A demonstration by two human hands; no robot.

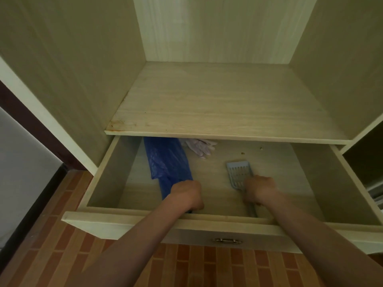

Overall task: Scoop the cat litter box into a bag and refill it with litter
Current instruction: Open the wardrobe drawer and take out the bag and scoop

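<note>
Both my hands reach into an open wooden drawer [107, 175] of a cabinet. A blue plastic bag [167, 162] lies stretched along the drawer's left half, and my left hand [186, 195] is closed around its near end. A light blue slotted litter scoop [239, 172] lies in the right half with its head pointing away from me. Around its handle my right hand [260, 191] is closed. No litter box and no litter are in view.
Pale gloves [200, 147] lie at the back of the drawer, partly under the shelf [217, 104] above. The drawer front carries a metal handle [227, 240]. Brick-patterned floor [62, 235] lies below, with a dark skirting and wall at the left.
</note>
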